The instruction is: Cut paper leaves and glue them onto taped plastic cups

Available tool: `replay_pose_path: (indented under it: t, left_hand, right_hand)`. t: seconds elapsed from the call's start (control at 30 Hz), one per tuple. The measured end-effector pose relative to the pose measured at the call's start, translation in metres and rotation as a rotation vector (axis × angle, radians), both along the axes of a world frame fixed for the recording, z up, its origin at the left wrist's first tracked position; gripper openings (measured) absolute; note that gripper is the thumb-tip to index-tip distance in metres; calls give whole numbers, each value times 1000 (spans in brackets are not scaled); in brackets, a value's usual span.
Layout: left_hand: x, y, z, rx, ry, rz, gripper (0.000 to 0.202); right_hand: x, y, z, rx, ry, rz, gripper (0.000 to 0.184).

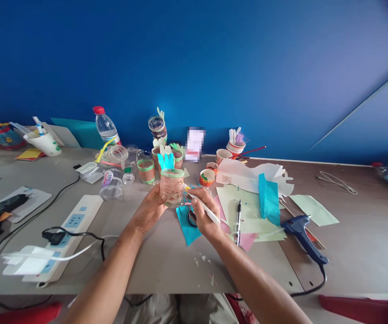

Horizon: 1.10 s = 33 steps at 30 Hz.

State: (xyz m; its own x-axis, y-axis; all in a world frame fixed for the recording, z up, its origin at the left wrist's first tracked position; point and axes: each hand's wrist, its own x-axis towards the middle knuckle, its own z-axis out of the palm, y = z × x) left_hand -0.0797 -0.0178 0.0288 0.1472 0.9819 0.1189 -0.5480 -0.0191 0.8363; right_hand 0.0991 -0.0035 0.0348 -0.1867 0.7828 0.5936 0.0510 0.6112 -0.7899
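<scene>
My left hand (153,203) is closed around the side of a small see-through cup (171,189) with pinkish-brown colouring and a green rim. Blue paper leaves (166,161) rise at the cup's back edge; I cannot tell if they are fixed to it. In my right hand (205,211) is a white marker pen (207,209), its yellow-banded tip end close to the cup's right side. Just beneath that hand, a pair of dark-handled scissors (192,219) and a blue paper piece (187,231) lie on the table. Similar decorated cups, including one with a green rim (145,171), stand behind.
To the left are a power strip (74,225) with cables, a black glue gun (3,216) and a water bottle (106,126). On the right lie paper sheets (229,202), a black pen (238,220) and a blue glue gun (305,236). A blue wall (194,67) stands behind.
</scene>
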Motion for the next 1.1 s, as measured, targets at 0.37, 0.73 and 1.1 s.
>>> replay_pose_path:
  t: [0.37,0.73,1.1]
  left_hand:
    - [1,0,0,-8,-16,8,49]
    - [0,2,-10,-16,23,40,45]
    - [3,0,-1,-6,17,45,50]
  right_hand:
    - [0,1,1,15,5,8,19]
    - [-2,-3,1,47,-6,37,21]
    - [-2,-2,4,17,-28,-8,21]
